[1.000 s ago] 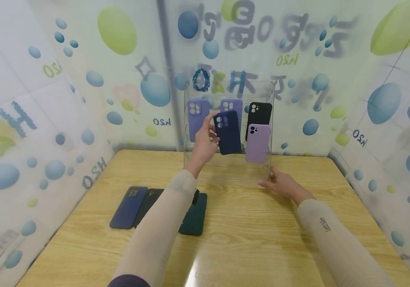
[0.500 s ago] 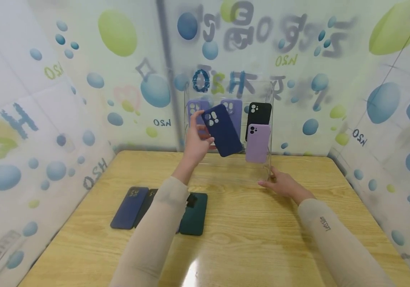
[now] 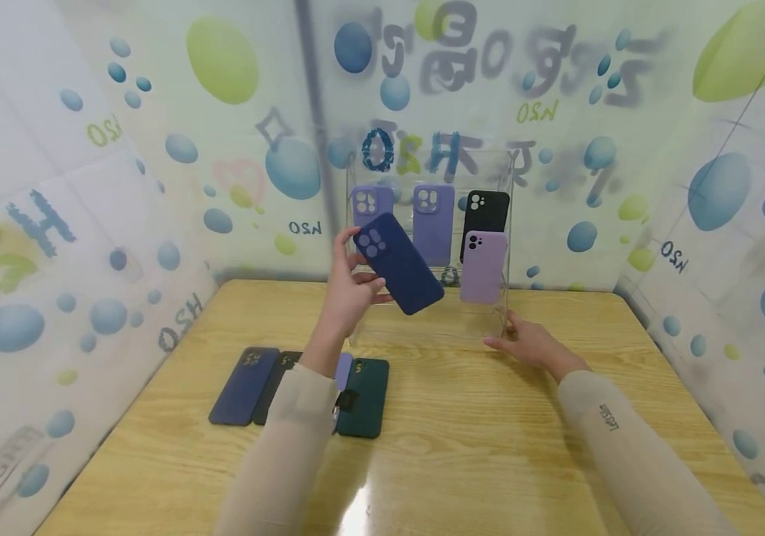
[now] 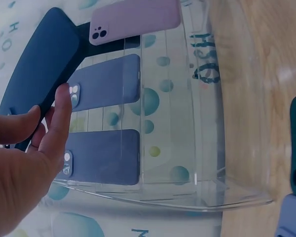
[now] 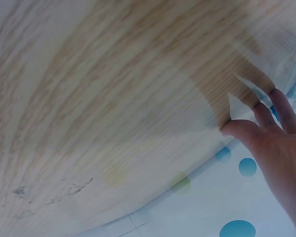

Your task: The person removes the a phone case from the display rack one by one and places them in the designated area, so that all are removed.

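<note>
In the head view, my left hand (image 3: 349, 294) grips a dark blue phone case (image 3: 399, 264) by its left edge, tilted in front of a clear display rack (image 3: 416, 298). Close up in the left wrist view, the thumb and fingers pinch the edge of that case (image 4: 42, 59). Behind it on the rack stand two lavender phone cases (image 3: 432, 231), the left one partly covered. A black case (image 3: 486, 208) and a pink-purple case (image 3: 483, 268) overlap at the right. My right hand (image 3: 533, 344) touches the rack's lower right corner with spread, loosely bent fingers.
Several phone cases lie on the wooden table (image 3: 463, 447) at front left, among them a blue case (image 3: 243, 387), a dark case (image 3: 278, 391) and a dark green case (image 3: 365, 402). My left forearm covers part of this row. Patterned walls (image 3: 248, 201) enclose the table.
My left hand has drawn the dark blue case left, down and nearer to me, tilting it further. The middle lavender case is now uncovered. My right hand has stayed by the rack's corner.
</note>
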A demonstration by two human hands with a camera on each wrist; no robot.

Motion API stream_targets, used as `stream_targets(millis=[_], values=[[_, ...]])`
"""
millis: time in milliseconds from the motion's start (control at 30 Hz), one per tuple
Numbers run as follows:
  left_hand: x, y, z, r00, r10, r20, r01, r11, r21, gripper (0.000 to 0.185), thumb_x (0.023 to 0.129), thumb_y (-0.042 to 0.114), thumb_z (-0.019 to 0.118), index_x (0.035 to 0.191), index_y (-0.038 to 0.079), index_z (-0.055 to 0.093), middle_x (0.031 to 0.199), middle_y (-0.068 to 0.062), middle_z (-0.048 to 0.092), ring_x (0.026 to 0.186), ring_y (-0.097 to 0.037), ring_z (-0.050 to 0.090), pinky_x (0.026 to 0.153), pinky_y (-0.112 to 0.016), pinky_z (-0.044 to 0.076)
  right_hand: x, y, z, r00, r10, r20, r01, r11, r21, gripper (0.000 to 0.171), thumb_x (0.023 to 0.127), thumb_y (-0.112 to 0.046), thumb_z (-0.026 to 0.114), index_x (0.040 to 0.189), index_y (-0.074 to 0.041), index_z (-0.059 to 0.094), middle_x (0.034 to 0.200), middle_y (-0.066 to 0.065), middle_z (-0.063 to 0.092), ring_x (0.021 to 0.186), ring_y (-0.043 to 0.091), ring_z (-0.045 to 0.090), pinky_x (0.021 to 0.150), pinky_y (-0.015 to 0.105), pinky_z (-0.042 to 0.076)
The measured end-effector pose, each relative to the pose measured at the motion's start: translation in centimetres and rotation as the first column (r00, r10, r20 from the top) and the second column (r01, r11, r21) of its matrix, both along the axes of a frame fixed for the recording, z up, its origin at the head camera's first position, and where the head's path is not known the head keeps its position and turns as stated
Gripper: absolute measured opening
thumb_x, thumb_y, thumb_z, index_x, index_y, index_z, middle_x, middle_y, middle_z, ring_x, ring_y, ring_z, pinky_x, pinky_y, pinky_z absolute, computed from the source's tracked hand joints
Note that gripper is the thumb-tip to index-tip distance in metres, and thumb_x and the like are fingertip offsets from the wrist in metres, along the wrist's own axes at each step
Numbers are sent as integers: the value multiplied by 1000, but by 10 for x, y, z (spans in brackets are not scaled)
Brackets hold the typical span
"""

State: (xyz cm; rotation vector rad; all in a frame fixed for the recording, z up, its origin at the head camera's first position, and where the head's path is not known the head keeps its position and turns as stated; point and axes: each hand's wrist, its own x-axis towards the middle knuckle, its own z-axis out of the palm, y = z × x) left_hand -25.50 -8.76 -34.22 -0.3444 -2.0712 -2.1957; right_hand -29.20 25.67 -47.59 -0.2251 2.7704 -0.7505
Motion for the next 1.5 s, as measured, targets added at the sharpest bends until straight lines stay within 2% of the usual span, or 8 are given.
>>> stream_targets(millis=[100, 267, 400, 800, 900, 1067, 1300, 1500], values=[[6, -3, -11, 1000, -10, 28, 10, 1000, -6, 91, 86, -19, 56, 145, 44, 25, 113, -13, 50, 88, -29, 64, 75, -57, 58, 0, 1, 0, 1000, 1, 7, -1, 1000, 5, 104, 89, -70, 51, 158, -7, 5, 151, 28, 38, 140, 49, 33, 112, 64, 29], [11, -6, -31, 1000, -10, 27, 11, 999, -30, 90, 88, -16, 57, 148, 42, 23, 116, -15, 48, 84, -33, 63, 73, -54, 59, -1, 2, 0, 1000, 8, 4, -8, 1000, 5, 103, 90, -69, 51, 158, -5, 6, 151, 29, 38, 139, 49, 33, 112, 64, 29], [16, -6, -44, 999, -4, 45, 7, 999, -52, 90, 88, -15, 57, 145, 47, 25, 119, -14, 50, 85, -35, 62, 70, -52, 60, -2, 2, -2, 1000, 3, 6, -3, 1000, 5, 103, 90, -69, 51, 158, -6, 6, 151, 27, 37, 140, 49, 33, 112, 64, 28], [36, -4, -68, 991, 21, 129, -1, 988, -156, 93, 86, -18, 57, 143, 49, 28, 121, -12, 54, 79, -28, 59, 68, -52, 60, -4, 0, -3, 1000, 3, -1, -3, 1000, 5, 106, 87, -73, 51, 158, -6, 8, 150, 28, 39, 139, 50, 33, 112, 64, 28], [39, -5, -75, 987, -4, 161, 37, 979, -202, 91, 87, -16, 58, 141, 52, 29, 123, -13, 51, 79, -27, 58, 68, -50, 60, -4, 0, -3, 1000, 5, 4, -5, 1000, 2, 106, 87, -72, 52, 158, -6, 7, 150, 28, 39, 140, 49, 33, 112, 64, 28], [44, -5, -91, 971, -80, 226, 139, 955, -260, 91, 88, -15, 57, 140, 55, 30, 129, -16, 43, 84, -30, 59, 68, -51, 60, -4, 0, -3, 1000, 4, 19, -5, 1000, 4, 106, 88, -71, 52, 158, -6, 6, 151, 27, 39, 140, 50, 32, 112, 65, 28], [42, -1, -109, 944, -163, 286, 252, 918, -307, 92, 87, -17, 55, 140, 55, 31, 127, -18, 41, 81, -42, 61, 67, -55, 58, -1, 0, -1, 1000, -1, 16, 1, 1000, -3, 104, 88, -70, 52, 158, -8, 7, 150, 27, 39, 140, 50, 32, 112, 65, 28], [47, 2, -117, 917, -174, 360, 304, 888, -345, 92, 83, -18, 55, 140, 51, 35, 126, -19, 44, 73, -33, 62, 61, -49, 59, 0, 0, -1, 1000, 0, -8, 0, 1000, 5, 103, 89, -69, 51, 158, -6, 8, 149, 29, 40, 139, 50, 33, 112, 63, 29]])
